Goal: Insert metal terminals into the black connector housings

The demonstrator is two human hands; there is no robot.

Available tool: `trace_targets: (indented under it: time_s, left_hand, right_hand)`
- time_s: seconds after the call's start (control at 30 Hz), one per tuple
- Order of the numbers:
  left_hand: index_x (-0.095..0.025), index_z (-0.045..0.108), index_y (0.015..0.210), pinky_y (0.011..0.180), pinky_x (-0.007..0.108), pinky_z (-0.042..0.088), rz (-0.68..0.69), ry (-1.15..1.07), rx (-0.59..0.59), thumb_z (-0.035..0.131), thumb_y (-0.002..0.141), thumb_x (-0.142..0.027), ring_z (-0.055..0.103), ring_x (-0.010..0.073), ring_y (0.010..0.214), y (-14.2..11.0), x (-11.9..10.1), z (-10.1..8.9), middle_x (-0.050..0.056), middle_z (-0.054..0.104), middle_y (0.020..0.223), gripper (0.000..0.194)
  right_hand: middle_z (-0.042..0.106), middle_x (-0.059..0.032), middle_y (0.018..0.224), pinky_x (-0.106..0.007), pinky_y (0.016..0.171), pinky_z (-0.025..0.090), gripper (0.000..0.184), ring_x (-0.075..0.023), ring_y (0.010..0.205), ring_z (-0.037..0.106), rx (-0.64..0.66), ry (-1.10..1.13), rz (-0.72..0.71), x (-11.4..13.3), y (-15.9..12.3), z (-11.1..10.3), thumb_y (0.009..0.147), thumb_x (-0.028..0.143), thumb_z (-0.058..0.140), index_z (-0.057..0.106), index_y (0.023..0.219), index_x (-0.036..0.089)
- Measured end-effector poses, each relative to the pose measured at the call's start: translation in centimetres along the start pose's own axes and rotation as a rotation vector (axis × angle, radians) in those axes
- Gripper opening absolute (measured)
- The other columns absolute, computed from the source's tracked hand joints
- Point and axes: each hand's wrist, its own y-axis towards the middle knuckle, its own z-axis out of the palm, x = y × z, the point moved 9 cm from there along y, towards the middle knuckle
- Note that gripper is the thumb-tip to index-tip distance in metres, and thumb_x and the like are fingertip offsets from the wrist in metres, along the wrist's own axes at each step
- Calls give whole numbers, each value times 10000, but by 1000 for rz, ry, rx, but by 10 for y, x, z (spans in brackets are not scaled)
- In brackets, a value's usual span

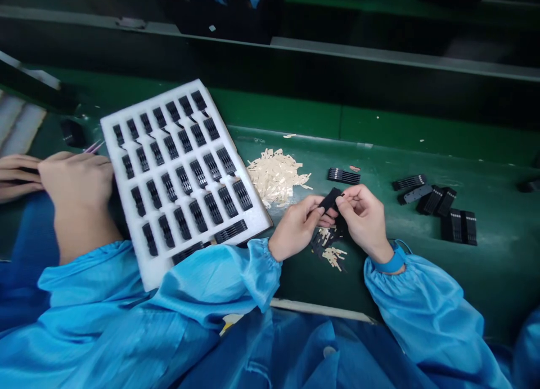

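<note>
In the middle of the bench my left hand (294, 227) is closed around a small black block (330, 199), thumb along its top. My right hand (365, 217) pinches at the block's far right end; whatever sits between its fingertips is too small to make out. Just below the hands lies a little heap of black and cream strips (333, 255). A larger pile of thin cream-coloured pieces (276, 175) spreads to the left of them. Right above the held block rests a ribbed black block (343, 175), apart from both hands.
A white foam tray (137, 228) with rows of black ribbed blocks lies tilted at the left. Several more black blocks (430, 199) are scattered on the green bench (405, 287) to the right. At far left are a co-worker's hands (78, 180), near tweezers (93, 147).
</note>
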Motion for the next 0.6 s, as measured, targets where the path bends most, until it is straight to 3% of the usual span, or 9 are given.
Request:
trace_targets:
  time_s: [0.13, 0.27, 0.47, 0.6]
  left_hand:
    - [-139, 610, 1142, 868, 293, 621, 51, 82, 32, 495, 1020, -328, 734, 133, 868, -2, -3, 1, 96, 728, 1065, 253]
    - [-143, 619, 1133, 859, 283, 614, 65, 91, 64, 492, 1019, -357, 720, 135, 875, -1, -7, 1, 78, 711, 997, 273]
    - [-146, 581, 987, 614, 232, 580, -147, -230, 209, 614, 944, -454, 698, 125, 668, -3, 0, 12, 14, 619, 813, 313]
    - [-147, 572, 954, 540, 214, 545, -230, -394, 263, 668, 901, -444, 660, 104, 585, -5, 1, 18, -28, 543, 763, 316]
  right_hand:
    - [581, 30, 688, -234, 477, 394, 195, -106, 537, 503, 15, 22, 29, 0, 2, -1, 879, 377, 689, 574, 855, 221]
    - [548, 57, 639, -222, 457, 375, 242, -79, 476, 454, 134, 98, 84, 1, 8, 2, 849, 397, 731, 580, 864, 209]
    - [596, 46, 691, -214, 455, 390, 265, -78, 485, 490, 359, 298, 144, -6, 6, 9, 880, 402, 740, 573, 964, 215]
    - [656, 7, 795, -223, 480, 404, 234, -82, 523, 516, 402, 368, 121, -3, 0, 15, 923, 396, 701, 569, 1001, 220]
